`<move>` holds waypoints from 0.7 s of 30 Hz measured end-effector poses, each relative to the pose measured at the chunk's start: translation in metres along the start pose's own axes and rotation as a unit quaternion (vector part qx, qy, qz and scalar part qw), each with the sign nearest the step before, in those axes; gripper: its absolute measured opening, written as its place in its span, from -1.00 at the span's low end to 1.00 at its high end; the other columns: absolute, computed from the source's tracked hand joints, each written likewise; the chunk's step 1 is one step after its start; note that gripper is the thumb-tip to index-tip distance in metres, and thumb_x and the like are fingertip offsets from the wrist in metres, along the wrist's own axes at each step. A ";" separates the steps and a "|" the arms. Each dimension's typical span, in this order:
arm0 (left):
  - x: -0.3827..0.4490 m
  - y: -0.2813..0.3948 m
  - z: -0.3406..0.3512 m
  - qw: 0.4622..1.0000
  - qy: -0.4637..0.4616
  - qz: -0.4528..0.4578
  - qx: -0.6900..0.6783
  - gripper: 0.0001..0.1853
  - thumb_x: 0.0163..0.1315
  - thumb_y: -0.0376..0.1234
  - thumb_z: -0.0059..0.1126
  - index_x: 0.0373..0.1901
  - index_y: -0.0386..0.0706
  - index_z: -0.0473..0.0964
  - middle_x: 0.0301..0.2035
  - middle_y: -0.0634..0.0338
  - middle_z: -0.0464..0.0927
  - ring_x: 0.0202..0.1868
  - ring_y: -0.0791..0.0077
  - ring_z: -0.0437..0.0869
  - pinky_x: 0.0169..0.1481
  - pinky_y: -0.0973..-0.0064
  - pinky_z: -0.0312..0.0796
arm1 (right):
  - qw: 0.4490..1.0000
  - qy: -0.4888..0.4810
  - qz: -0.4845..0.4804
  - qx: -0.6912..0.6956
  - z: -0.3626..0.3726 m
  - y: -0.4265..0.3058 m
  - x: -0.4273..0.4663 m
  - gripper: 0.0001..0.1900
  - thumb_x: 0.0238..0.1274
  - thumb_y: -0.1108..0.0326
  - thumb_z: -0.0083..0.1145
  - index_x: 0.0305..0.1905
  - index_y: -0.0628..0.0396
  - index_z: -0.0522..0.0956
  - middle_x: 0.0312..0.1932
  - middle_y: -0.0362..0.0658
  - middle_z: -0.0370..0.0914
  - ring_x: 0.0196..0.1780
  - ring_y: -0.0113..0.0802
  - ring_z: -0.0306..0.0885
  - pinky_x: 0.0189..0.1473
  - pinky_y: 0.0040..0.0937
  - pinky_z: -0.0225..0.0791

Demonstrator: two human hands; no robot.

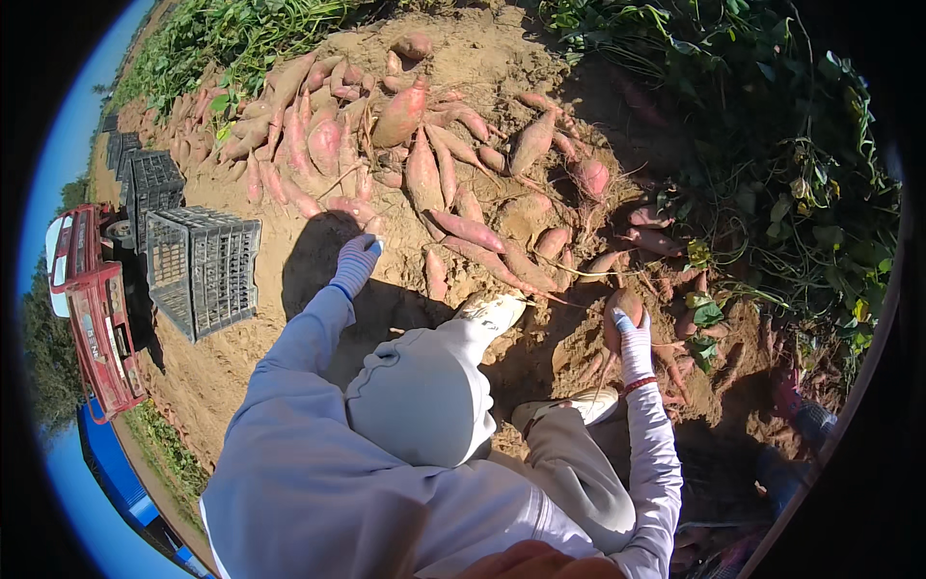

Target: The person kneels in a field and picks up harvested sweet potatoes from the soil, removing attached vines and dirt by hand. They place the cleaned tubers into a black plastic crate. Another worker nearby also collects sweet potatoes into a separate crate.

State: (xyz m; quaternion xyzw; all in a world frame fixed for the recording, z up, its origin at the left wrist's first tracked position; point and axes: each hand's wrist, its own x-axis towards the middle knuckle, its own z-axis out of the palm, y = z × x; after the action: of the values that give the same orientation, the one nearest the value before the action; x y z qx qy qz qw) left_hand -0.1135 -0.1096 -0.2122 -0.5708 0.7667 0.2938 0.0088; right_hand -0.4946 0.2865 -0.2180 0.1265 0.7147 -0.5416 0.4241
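My left hand (359, 259), in a striped knit glove, is at the near edge of a long heap of sweet potatoes (323, 145). Its fingertips are at a small sweet potato (376, 226); whether they grip it I cannot tell. To the right, my right hand (633, 336), in a similar glove, holds a reddish sweet potato (623, 307) close above the soil. Between my hands, long sweet potatoes (470, 231) with thin roots lie on the dirt, just beyond my light shoe (494, 311).
Black plastic crates (224, 268) stand in a row at the left, beside a red truck (98, 311). Leafy vines (781, 181) cover the ground at the right and top left (231, 43). At the lower right edge, another person's gloved hand (814, 420) shows in shade.
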 end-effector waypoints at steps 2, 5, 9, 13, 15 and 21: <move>-0.034 0.003 0.019 0.998 -0.042 0.016 -0.040 -0.80 0.23 -0.34 0.18 -0.18 -0.22 0.66 -0.26 0.01 0.69 -0.20 0.22 0.72 -0.04 0.42 0.50 | 0.989 -0.105 0.022 0.105 0.029 -0.059 0.009 -0.23 0.16 0.26 0.33 0.40 0.14 0.16 0.16 0.02 0.45 0.10 -0.14 0.52 0.14 -0.26 0.46; -0.029 0.023 0.046 0.979 0.022 0.022 -0.203 -0.80 0.25 -0.45 0.19 -0.10 -0.26 0.62 -0.20 0.14 0.68 -0.15 0.50 0.64 0.01 0.53 0.45 | 0.960 -0.206 0.002 0.187 0.077 -0.147 0.003 -0.47 0.32 0.24 0.18 0.32 0.06 0.32 0.14 -0.04 0.50 0.05 -0.17 0.57 0.12 -0.19 0.49; 0.055 0.071 0.068 0.961 0.085 -0.058 -0.257 -0.29 0.13 -0.10 0.34 0.25 -0.29 0.36 0.10 -0.15 0.53 0.17 0.06 0.55 0.26 0.30 0.36 | 0.939 -0.304 -0.160 -0.021 0.104 -0.209 -0.042 -0.53 0.40 0.27 0.07 0.34 0.12 0.35 0.08 -0.07 0.56 0.01 -0.29 0.60 0.09 -0.27 0.51; 0.122 0.112 0.077 0.958 -0.031 -0.252 -0.134 0.21 -0.16 0.19 0.44 0.44 -0.26 0.05 0.35 -0.21 0.21 0.33 -0.02 0.35 0.36 0.23 0.27 | 0.957 -0.248 -0.066 -0.136 0.096 -0.185 -0.084 -0.64 0.40 0.35 0.05 0.23 0.16 0.46 -0.05 -0.13 0.59 -0.08 -0.37 0.62 -0.04 -0.41 0.54; 0.131 0.120 0.075 0.956 -0.031 -0.285 -0.065 0.34 -0.27 0.22 0.49 0.46 -0.26 -0.04 0.31 -0.23 0.24 0.27 -0.02 0.44 0.26 0.15 0.38 | 0.952 -0.227 -0.039 -0.203 0.077 -0.158 -0.093 -0.64 0.38 0.36 0.08 0.21 0.20 0.47 -0.09 -0.15 0.59 -0.13 -0.40 0.61 -0.10 -0.45 0.54; 0.116 0.103 0.052 0.985 0.039 -0.151 -0.069 0.07 -0.32 0.17 0.54 0.20 -0.31 0.37 0.01 -0.22 0.55 0.00 0.02 0.64 0.08 0.22 0.48 | 0.969 -0.164 0.011 -0.187 0.074 -0.118 -0.070 -0.69 0.38 0.38 0.08 0.16 0.19 0.50 -0.15 -0.12 0.62 -0.20 -0.36 0.65 -0.16 -0.45 0.57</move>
State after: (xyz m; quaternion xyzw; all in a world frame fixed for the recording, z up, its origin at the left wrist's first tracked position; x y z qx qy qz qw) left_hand -0.2619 -0.1687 -0.2506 -0.6900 0.6495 0.3190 -0.0166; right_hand -0.4927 0.1956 -0.0911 -0.0370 0.7226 -0.4070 0.5576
